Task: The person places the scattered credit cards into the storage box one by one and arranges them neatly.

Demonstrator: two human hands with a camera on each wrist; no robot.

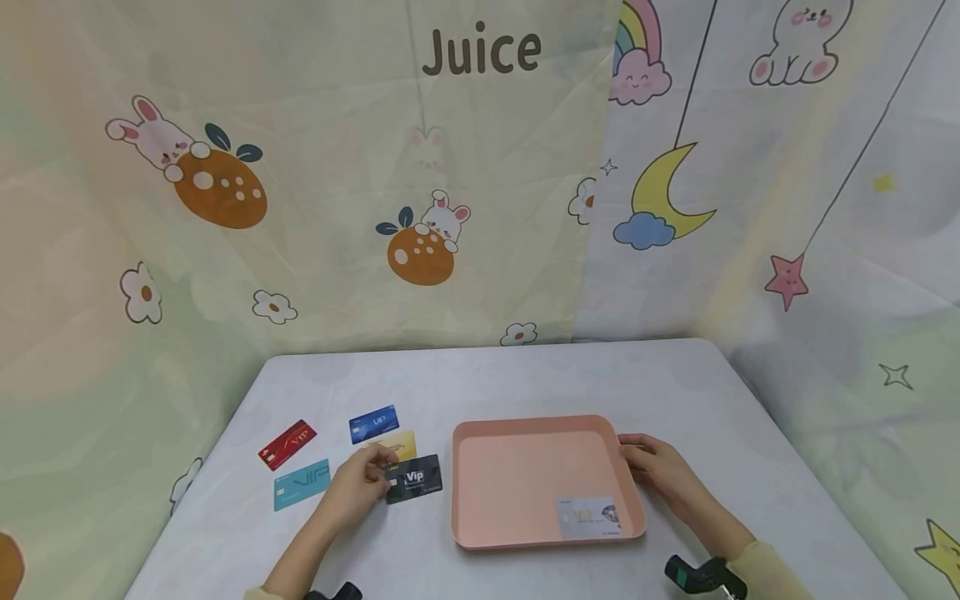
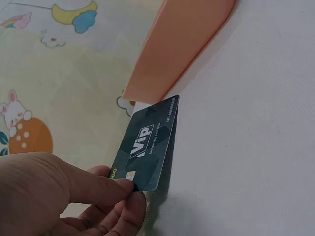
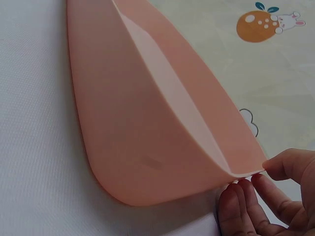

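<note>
Between the thumb and fingers of my left hand (image 1: 362, 483) is a black VIP card (image 2: 145, 140), pinched at one end and lifted off the cloth, as its shadow in the left wrist view shows. It is just left of the pink tray (image 1: 525, 475). My right hand (image 1: 663, 468) grips the tray's right edge; the right wrist view shows the thumb (image 3: 288, 164) at the rim and the fingers against the outer wall. A silver VIP card (image 1: 588, 517) lies in the tray's front right corner.
Left of the tray on the white table (image 1: 420, 567) lie a blue card (image 1: 373, 424), a red card (image 1: 288, 444) and a teal card (image 1: 302, 484). A gold card (image 1: 405, 444) is partly covered by the left hand. Printed cloth walls (image 1: 337, 292) stand behind and beside the table.
</note>
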